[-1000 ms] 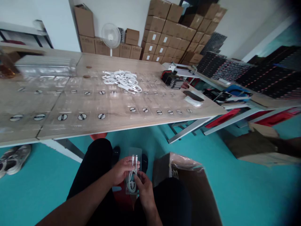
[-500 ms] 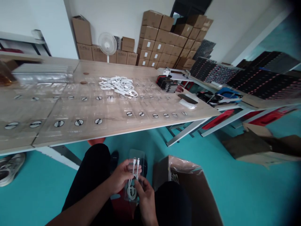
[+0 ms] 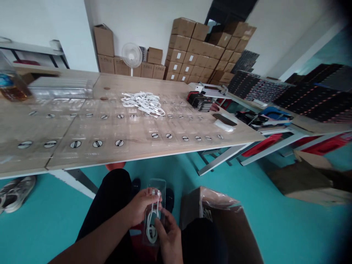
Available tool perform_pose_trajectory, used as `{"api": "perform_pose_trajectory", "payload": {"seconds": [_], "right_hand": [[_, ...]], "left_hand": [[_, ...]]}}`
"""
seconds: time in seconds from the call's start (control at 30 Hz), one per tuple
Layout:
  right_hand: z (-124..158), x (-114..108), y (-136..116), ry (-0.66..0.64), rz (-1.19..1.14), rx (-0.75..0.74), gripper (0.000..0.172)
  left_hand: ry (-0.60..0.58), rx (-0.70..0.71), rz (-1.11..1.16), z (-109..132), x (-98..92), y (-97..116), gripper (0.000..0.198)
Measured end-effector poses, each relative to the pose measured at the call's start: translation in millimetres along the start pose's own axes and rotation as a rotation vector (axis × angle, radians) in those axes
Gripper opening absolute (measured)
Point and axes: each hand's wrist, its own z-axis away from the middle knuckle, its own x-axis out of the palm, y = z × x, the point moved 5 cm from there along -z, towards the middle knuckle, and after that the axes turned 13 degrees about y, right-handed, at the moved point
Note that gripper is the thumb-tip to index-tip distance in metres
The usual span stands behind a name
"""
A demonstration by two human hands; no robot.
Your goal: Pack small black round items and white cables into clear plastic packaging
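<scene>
A white charging cable (image 3: 150, 225) lies coiled along a clear plastic tray (image 3: 162, 183) held low over my lap. Its two plugs stick up side by side near the tray's upper part. My left hand (image 3: 140, 206) is closed on the cable just below the plugs, thumb on top, with other fingers behind the tray. From the right, my right hand (image 3: 169, 234) grips the tray's side, its thumb and fingertips against the cable. A round black-and-white label shows through the coil.
A tangle of white cables (image 3: 144, 102) lies on the table (image 3: 137, 154) among clear trays with round labels. Beside my right knee stands an open carton (image 3: 228, 223). Farther off are a stack of black items (image 3: 199, 101), a drink bottle (image 3: 13, 86) and stacked boxes (image 3: 178, 42).
My left thumb has moved up toward the plugs, and the plugs sit lower against the tray. The coil has shifted slightly down and left. The whole view has swung a little.
</scene>
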Motion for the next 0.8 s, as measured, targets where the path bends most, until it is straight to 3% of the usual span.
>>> {"api": "perform_pose_trajectory", "payload": {"seconds": [0.2,0.37,0.53,0.8], "right_hand": [[0,0,6,-0.007,-0.075,0.061,0.058],[-4,-1,12,0.032,-0.14,0.103,0.062],[-5,-5,8,0.101,-0.205,0.101,0.059],[-9,-7,17,0.098,-0.203,0.061,0.052]], "left_hand": [[-0.032,0.024,-0.027,2,4.2,1,0.021],[0.009,0.043,-0.09,4,7.2,5,0.024],[-0.08,0.02,-0.057,6,12.0,4,0.03],[-0.086,0.02,0.035,4,10.6,4,0.026]]}}
